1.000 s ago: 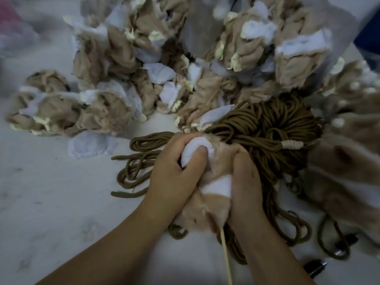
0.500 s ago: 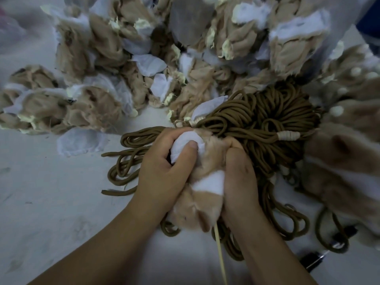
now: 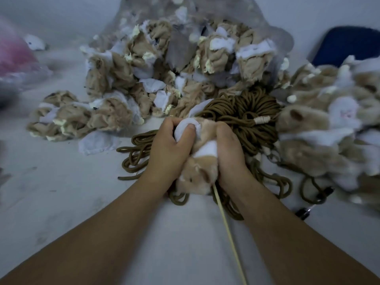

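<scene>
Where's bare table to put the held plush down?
Bare table left of the left hand holding the plush toy, below the white scrap; a narrower strip between the forearms beside the stick. Crowded ahead and right: fabric pile, brown cord bundle, plush heap.

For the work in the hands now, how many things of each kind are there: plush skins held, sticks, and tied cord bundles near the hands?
Plush toy skin, gripped by the left hand and the right hand: 1
Thin pale stick, meeting the skin's lower end: 1
Tied bundle of brown cord, just behind the hands: 1
Total: 3
</scene>
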The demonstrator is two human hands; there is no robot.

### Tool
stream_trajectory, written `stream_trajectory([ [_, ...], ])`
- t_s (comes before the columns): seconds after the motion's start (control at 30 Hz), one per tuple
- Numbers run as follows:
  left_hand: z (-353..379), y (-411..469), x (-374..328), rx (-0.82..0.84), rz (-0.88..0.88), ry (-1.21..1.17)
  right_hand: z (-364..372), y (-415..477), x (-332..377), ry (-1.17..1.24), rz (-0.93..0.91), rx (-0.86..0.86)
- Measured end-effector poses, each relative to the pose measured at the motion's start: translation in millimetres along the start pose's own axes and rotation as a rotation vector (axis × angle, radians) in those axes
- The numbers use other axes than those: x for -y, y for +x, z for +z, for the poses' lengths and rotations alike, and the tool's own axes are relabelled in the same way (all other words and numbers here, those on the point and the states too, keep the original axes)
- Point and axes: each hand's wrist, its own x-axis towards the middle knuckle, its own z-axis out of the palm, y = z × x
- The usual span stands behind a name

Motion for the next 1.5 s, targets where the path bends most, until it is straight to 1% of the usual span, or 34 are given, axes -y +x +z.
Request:
stream_trajectory([
  [0.07, 1.3, 0.2, -0.9, -0.005, 0.025, 0.004, -2.5, 0.3, 7.0, -0.133, -0.064, -0.035],
  [0.17, 3.2, -2.8, -2.4, 0.016, 0.044, 0.026, -13.2, -7.1, 13.7, -0.365, -0.236, -0.077],
  [0.3, 5.5, -6.3, -8.1, 0.017, 0.057, 0.037, -27.9, -29.9, 17.2, -0.616, -0.599, -0.172],
  [0.33, 5.5, -7.3, -9.1, 0.013, 0.058, 0.034, -28.4, -35.0, 17.7, -0.682, -0.643, -0.188],
  [0.43, 4.5, -11.7, -12.5, 0.006, 0.053, 0.009, -30.8, -39.8, 18.0, -0.909, -0.603, -0.222],
  [0.5, 5.0, -14.2, -15.6, 0.014, 0.05, -0.016, -32.6, -39.4, 21.2, -0.942, -0.543, -0.195],
  [0.6, 6.5, -14.9, -19.2, 0.044, 0.034, -0.048, -31.8, -40.3, 25.9, -0.837, -0.498, -0.149],
  [0.67, 7.6, -14.5, -19.9, 0.087, 0.034, -0.07, -33.2, -40.5, 26.6, -0.725, -0.393, -0.122],
  [0.73, 7.1, -15.7, -19.7, 0.187, 0.045, -0.125, -38.5, -37.5, 28.0, -0.621, -0.305, -0.106],
  [0.83, 4.4, -17.7, -17.8, 0.33, -0.003, -0.148, -44.0, -33.7, 33.7, -0.457, -0.238, -0.099],
  [0.87, 4.0, -18.0, -16.8, 0.338, -0.021, -0.134, -44.4, -33.5, 34.1, -0.415, -0.216, -0.092],
  [1.0, 3.1, -17.0, -13.4, 0.277, -0.057, -0.104, -41.8, -37.4, 30.8, -0.289, -0.136, -0.014],
  [1.13, 6.4, -16.7, -11.7, 0.205, -0.03, -0.055, -38.1, -42.3, 29.9, -0.337, -0.212, 0.048],
  [1.23, 8.5, -18.8, -8.6, 0.18, -0.008, 0.004, -34.3, -47.7, 27.7, -0.453, -0.307, 0.072],
  [1.3, 8.6, -20.4, -8.7, 0.185, -0.031, -0.007, -38.0, -49.2, 25.1, -0.617, -0.387, 0.013],
  [1.37, 7.6, -20.2, -11.0, 0.227, -0.094, -0.074, -45.5, -47.9, 24.2, -0.825, -0.47, -0.117],
  [1.4, 7.4, -20.8, -12.5, 0.258, -0.121, -0.119, -48.3, -48.4, 24.5, -0.904, -0.476, -0.169],
  [1.43, 7.5, -21.5, -13.5, 0.287, -0.142, -0.158, -50.0, -49.9, 25.3, -0.942, -0.468, -0.202],
  [1.5, 7.4, -22.3, -17.4, 0.32, -0.188, -0.24, -51.5, -54.7, 30.0, -0.916, -0.498, -0.227],
])
